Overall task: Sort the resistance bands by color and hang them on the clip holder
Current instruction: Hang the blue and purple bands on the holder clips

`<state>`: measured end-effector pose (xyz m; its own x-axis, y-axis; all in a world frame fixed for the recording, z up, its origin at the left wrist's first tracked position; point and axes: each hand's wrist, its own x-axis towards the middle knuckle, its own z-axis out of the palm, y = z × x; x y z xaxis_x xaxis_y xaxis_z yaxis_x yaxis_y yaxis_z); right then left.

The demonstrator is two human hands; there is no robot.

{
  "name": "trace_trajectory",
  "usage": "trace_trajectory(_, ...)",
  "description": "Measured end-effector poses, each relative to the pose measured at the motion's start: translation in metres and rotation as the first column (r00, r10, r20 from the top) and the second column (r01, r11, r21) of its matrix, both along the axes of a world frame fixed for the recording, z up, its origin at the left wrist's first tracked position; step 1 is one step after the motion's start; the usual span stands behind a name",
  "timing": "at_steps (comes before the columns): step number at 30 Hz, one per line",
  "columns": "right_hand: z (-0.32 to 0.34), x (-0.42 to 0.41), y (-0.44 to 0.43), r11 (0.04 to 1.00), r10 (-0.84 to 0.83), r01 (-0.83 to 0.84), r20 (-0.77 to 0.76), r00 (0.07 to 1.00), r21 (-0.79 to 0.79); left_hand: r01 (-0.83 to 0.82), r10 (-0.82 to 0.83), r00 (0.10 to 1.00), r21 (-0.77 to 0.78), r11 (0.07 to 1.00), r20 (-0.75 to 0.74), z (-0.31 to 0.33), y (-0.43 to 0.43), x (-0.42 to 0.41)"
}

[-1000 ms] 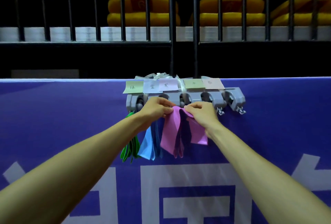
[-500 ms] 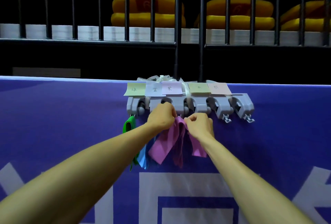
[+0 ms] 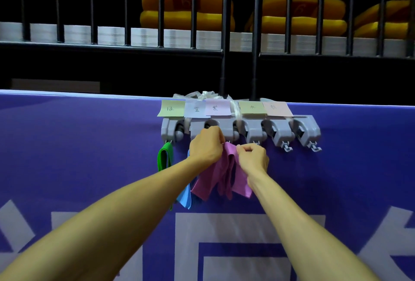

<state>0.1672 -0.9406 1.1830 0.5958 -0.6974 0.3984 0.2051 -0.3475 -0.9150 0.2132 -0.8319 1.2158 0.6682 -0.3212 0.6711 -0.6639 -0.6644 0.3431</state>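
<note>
A wide purple banner (image 3: 336, 190) with large white shapes fills the space behind and below both hands. Above the hands runs a black metal railing (image 3: 224, 33), and past its bars lie stacked yellow cushions (image 3: 186, 11). Just above the hands, a grey clip holder (image 3: 253, 130) with a row of clips is tied to the banner's top edge. The purple resistance bands (image 3: 215, 177) hang in a bunch between and below the hands, under the third clip from the left.

The left hand (image 3: 206, 146) has its fingers curled on the top of this bunch, right at the holder. The right hand (image 3: 252, 157), just beside it, pinches the upper edge of the same bands. The hands are close together, both clamped on the purple bands.

A blue resistance band (image 3: 185, 197) hangs below the left hand, partly behind the forearm. A green resistance band (image 3: 165, 157) hangs left of the left hand from the first clip. Five handwritten sticky notes (image 3: 170, 108) sit in a row above the clips.
</note>
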Motion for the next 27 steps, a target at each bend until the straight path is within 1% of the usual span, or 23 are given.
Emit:
trace_trajectory(4,-0.009,0.002,0.004,1.000,0.017,-0.019,-0.086,0.996,-0.016,-0.015,0.015,1.000,0.009,1.000,-0.017,0.000,-0.003,-0.001)
trace_trajectory(8,-0.010,0.001,0.007,0.997,0.071,-0.073,-0.152,0.986,-0.013,-0.050,0.049,0.999,0.109,0.993,0.008,-0.003,-0.004,-0.002)
trace_trajectory(12,-0.012,-0.003,0.007,0.994,0.098,-0.103,-0.099,0.990,-0.047,-0.017,0.016,1.000,0.098,0.995,0.018,-0.003,-0.002,-0.001)
trace_trajectory(15,-0.011,-0.009,0.007,0.993,0.046,-0.048,-0.024,0.999,-0.106,0.034,-0.034,0.999,0.099,0.994,0.003,-0.002,0.001,-0.002)
trace_trajectory(17,-0.011,-0.014,0.007,0.987,0.012,-0.010,0.006,1.000,-0.158,0.057,-0.056,0.998,0.136,0.989,-0.008,-0.001,0.004,-0.003)
trace_trajectory(20,-0.012,-0.022,0.006,0.978,0.027,-0.029,-0.013,1.000,-0.207,0.071,-0.067,0.997,0.200,0.977,-0.029,-0.002,0.010,-0.006)
trace_trajectory(23,-0.016,-0.033,0.004,0.966,0.040,-0.044,-0.020,0.999,-0.257,0.146,-0.141,0.989,0.146,0.978,-0.044,-0.001,0.020,-0.018)
trace_trajectory(27,-0.021,-0.056,0.004,0.925,0.059,-0.069,-0.038,0.998,-0.374,0.248,-0.246,0.968,0.062,0.967,-0.040,0.000,0.042,-0.054)
